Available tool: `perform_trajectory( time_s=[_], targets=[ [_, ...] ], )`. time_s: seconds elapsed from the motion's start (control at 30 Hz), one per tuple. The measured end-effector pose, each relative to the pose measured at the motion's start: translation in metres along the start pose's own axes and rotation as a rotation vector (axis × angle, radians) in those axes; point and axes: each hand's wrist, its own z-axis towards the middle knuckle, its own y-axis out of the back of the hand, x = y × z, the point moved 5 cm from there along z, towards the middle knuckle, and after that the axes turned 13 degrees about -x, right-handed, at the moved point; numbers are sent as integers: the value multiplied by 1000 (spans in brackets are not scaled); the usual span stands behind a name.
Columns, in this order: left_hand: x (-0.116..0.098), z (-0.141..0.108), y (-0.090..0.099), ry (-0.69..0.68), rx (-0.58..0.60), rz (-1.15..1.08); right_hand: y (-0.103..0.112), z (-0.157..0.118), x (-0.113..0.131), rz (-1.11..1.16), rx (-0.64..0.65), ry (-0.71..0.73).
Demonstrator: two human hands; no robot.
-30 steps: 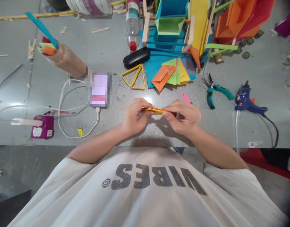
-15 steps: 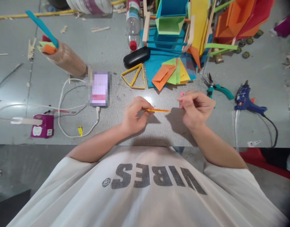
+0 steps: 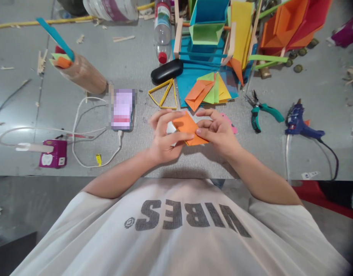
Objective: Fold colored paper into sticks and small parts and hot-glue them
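Observation:
A folded piece of orange paper [image 3: 188, 126] is held up between both hands over the near part of the table. My left hand [image 3: 166, 136] grips its left side, thumb on the face towards me. From the right, my right hand [image 3: 218, 132] pinches the paper's right edge between thumb and fingers. A pink piece [image 3: 230, 122] lies partly hidden behind the right hand. Just beyond the hands rest folded orange, green and yellow papers [image 3: 198, 94] on a blue sheet [image 3: 179, 86], beside a yellow triangular frame [image 3: 165, 96].
To the left are a phone [image 3: 121, 109] on a white cable, a purple adapter [image 3: 52, 153] and a wooden holder [image 3: 84, 74]. Green-handled pliers [image 3: 265, 109] and a blue glue gun [image 3: 300, 120] lie right. A black case [image 3: 167, 71] and a bottle [image 3: 162, 34] stand farther back.
The orange paper, earlier seen edge-on in the left hand alone, now has its broad face turned up. My right hand has moved left and taken hold of it.

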Motion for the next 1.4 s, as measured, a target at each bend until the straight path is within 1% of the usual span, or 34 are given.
perform_trajectory(
  time_s=[0.07, 0.13, 0.17, 0.23, 0.3, 0.33, 0.4, 0.47, 0.53, 0.6, 0.63, 0.67, 0.7, 0.77, 0.87, 0.97, 1.03, 1.1, 1.17, 1.23, 1.3, 1.4],
  targets=[
    [10, -4, 0, 196, -31, -127, 2, 3, -2, 31, -43, 11],
    [20, -8, -3, 469, -60, -349, 2, 5, -6, 52, -71, 18],
    [24, -10, -7, 629, -52, -471, 0, 5, -7, 60, -78, 22],
    [26, -14, -19, 958, 31, -693, -4, 5, -11, 65, -86, 30],
    [18, -17, -29, 1220, 138, -841, -9, 3, -15, 41, -85, 44],
    [13, -18, -33, 1307, 174, -882, -11, 2, -16, 14, -77, 57],
    [6, -19, -37, 1415, 169, -920, -14, 0, -18, -65, -65, 112],
    [6, -20, -38, 1471, 105, -917, -12, 0, -17, -180, -71, 206],
    [12, -21, -36, 1479, 51, -890, -4, 3, -13, -324, -134, 330],
    [21, -22, -33, 1435, 24, -844, 7, 7, -7, -450, -246, 446],
    [25, -22, -31, 1402, 13, -820, 12, 10, -5, -490, -297, 478],
    [29, -21, -29, 1371, -3, -799, 16, 13, -5, -514, -323, 481],
    [32, -20, -26, 1349, -21, -786, 19, 17, -5, -519, -323, 452],
    [33, -17, -23, 1347, -45, -804, 21, 26, -8, -478, -272, 339],
    [25, -9, -22, 1434, -82, -906, 20, 36, -10, -382, -212, 185],
    [18, -3, -22, 1516, -107, -962, 21, 45, -7, -380, -221, 128],
    [15, -2, -22, 1569, -98, -967, 23, 48, -5, -396, -266, 134],
    [14, -4, -23, 1642, -95, -1007, 27, 46, -1, -423, -348, 208],
    [13, -6, -25, 1708, -89, -1087, 30, 37, 6, -477, -449, 349],
    [12, -6, -26, 1726, -91, -1151, 31, 25, 11, -512, -532, 476],
    [13, -5, -26, 1705, -105, -1162, 30, 13, 14, -502, -566, 556],
    [16, -5, -27, 1731, -95, -1151, 25, 0, 20, -495, -537, 667]
  ],
)
